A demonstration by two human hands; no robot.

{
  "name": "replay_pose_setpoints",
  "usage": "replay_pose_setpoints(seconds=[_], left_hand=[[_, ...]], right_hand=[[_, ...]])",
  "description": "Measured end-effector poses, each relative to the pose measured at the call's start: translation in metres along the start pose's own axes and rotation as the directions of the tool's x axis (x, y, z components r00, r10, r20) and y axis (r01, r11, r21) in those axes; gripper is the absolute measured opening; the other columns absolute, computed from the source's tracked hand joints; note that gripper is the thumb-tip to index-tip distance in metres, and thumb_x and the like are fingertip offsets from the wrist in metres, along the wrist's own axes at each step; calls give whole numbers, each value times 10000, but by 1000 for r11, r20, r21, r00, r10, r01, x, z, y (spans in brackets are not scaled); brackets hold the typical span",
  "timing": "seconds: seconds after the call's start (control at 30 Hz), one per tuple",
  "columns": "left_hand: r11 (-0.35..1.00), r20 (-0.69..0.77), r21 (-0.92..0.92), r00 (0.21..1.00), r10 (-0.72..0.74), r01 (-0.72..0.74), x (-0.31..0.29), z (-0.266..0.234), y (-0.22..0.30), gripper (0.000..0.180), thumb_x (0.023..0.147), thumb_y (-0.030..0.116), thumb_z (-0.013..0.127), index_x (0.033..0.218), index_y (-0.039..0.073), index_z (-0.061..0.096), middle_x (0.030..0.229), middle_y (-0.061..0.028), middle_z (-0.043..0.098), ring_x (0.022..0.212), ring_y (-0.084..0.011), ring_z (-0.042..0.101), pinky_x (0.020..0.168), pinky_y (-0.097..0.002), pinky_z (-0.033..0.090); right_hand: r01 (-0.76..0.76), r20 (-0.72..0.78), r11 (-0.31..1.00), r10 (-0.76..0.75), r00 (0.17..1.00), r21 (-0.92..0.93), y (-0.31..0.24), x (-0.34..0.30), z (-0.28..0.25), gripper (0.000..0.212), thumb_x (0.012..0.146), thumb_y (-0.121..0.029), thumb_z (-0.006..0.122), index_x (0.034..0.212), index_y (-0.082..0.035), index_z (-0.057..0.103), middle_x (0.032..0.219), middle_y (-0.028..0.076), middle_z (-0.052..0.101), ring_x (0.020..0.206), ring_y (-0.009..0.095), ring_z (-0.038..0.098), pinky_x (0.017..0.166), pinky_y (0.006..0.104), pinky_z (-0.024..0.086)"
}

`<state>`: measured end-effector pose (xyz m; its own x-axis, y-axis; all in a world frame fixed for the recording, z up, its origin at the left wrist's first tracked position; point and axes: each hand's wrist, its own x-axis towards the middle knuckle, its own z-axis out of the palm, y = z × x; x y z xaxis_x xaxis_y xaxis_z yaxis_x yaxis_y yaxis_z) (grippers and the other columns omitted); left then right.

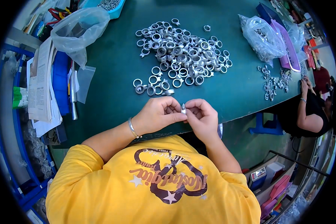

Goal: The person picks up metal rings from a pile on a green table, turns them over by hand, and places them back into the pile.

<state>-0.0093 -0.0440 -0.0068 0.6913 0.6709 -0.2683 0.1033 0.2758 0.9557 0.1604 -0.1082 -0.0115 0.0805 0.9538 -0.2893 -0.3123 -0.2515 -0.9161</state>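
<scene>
Close to the table's front edge, my left hand (157, 115) and my right hand (203, 118) meet over one small silver metal ring (183, 109). It appears edge-on, with a narrow tip pointing away from me. Thumb and fingers of each hand pinch it from either side, and fingertips cover part of it. Beyond my hands spreads a heap of similar metal rings (181, 59), each with a small lug on its rim. A few loose rings (151, 90) lie nearest my left hand.
Green table (115, 74) beneath everything. At left are a plastic bag (80, 31), papers (41, 86) and a blue bin (112, 11). At right, smaller metal parts (270, 84), a filled bag (263, 39) and a purple basket (287, 48). Another person's arm (304, 108) rests at the right edge.
</scene>
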Motion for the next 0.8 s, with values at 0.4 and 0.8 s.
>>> replay_pose_setpoints(seconds=[0.4, 0.8], left_hand=[[955, -103, 104, 952, 289, -279, -3, 1, 1, 139, 853, 15, 639, 989, -17, 646, 866, -71, 658, 794, -117, 670, 654, -231, 530], [871, -108, 336, 904, 414, -359, -9, -4, 10, 160, 785, -17, 698, 941, -10, 666, 884, -84, 642, 751, -137, 653, 655, -227, 539]], right_hand=[[563, 124, 664, -587, 800, -492, -2, -2, 0, 229, 722, 65, 719, 931, 4, 647, 885, 99, 623, 733, 144, 602, 588, 228, 481], [166, 21, 986, -166, 986, -15, 1, -12, -2, 181, 905, -9, 573, 1071, 24, 636, 878, 84, 672, 716, 106, 641, 601, 205, 523]])
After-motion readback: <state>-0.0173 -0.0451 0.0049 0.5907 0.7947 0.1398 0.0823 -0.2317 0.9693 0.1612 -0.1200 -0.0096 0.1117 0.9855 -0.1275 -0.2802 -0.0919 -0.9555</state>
